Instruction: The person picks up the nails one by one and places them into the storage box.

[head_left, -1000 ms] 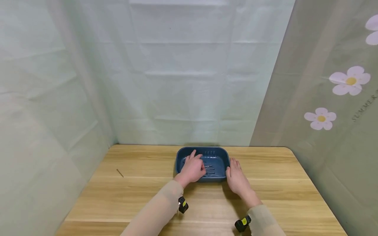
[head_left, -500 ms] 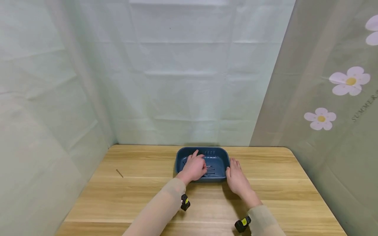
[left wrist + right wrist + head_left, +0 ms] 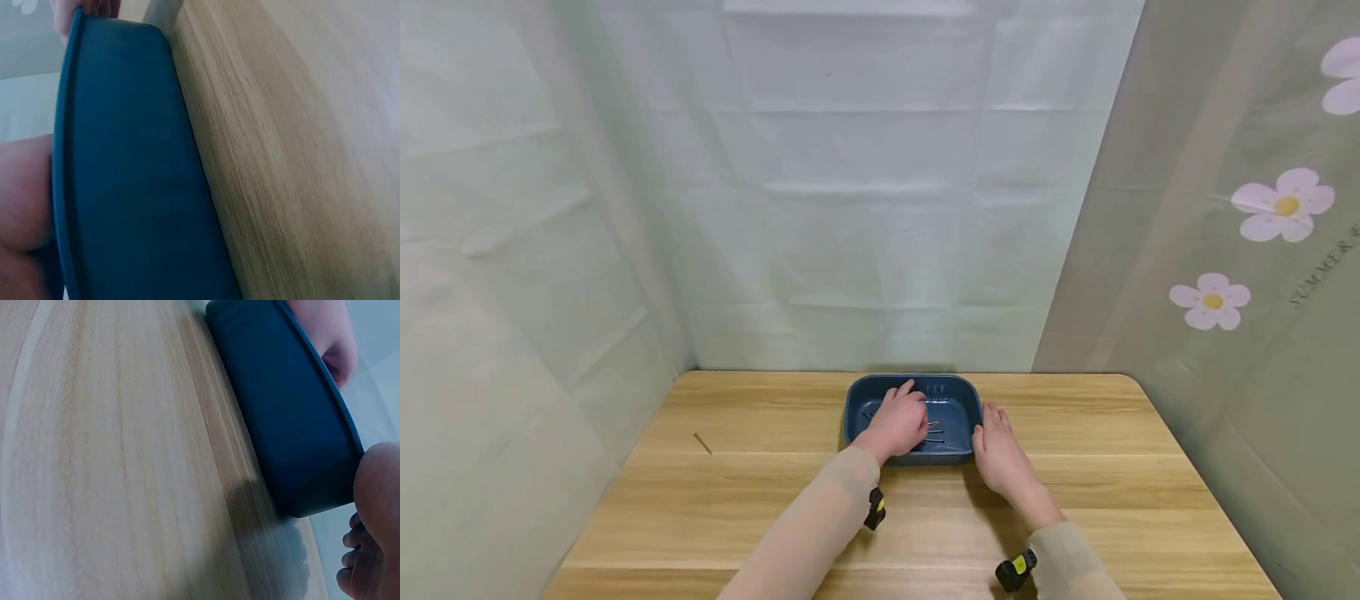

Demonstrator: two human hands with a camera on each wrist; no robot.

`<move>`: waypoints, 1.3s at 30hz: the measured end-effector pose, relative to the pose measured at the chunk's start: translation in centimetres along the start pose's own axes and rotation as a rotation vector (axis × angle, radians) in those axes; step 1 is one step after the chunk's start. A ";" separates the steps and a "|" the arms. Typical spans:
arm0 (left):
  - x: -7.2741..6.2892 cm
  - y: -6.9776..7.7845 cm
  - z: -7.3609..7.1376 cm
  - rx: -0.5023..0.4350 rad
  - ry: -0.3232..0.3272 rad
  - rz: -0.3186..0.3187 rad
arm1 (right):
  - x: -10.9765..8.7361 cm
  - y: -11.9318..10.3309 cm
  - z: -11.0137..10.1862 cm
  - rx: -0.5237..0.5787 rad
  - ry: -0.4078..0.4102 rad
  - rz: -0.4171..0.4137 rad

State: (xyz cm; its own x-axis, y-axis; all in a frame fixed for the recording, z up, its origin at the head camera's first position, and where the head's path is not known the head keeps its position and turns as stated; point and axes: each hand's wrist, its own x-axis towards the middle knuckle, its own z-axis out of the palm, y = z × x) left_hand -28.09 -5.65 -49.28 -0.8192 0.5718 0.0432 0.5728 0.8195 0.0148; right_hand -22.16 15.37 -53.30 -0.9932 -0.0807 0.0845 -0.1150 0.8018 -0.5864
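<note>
A dark blue rectangular tray (image 3: 957, 421) stands near the table's far edge, holding several thin metal nails (image 3: 934, 440). My left hand (image 3: 897, 423) reaches over the tray's front wall and down among the nails. Some of its fingers stretch toward the back wall; its thumb and the tip work below are hidden, so I cannot tell whether it pinches a nail. My right hand (image 3: 1002, 457) rests against the tray's right side, fingers straight along the outside. In the right wrist view its thumb (image 3: 380, 481) touches the tray's rim corner.
A single nail (image 3: 702, 443) lies on the wooden table (image 3: 760, 500) at the left. A pale cloth (image 3: 865, 250) hangs behind the table and along both sides, with flowers printed on the right.
My left hand has shifted slightly to the right inside the tray, covering more of the nails. The right hand and the tray have stayed where they were.
</note>
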 end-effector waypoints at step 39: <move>1.5 0.4 1.8 0.279 -0.006 0.074 | 0.0 0.2 0.2 0.012 -0.010 0.014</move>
State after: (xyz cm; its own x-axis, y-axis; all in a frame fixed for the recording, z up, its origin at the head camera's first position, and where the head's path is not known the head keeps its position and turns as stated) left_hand -29.08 -4.40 -50.97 -0.7764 0.6296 0.0277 0.6020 0.7539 -0.2631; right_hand -22.22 15.39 -53.62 -0.9948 -0.0755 0.0683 -0.1014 0.7957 -0.5972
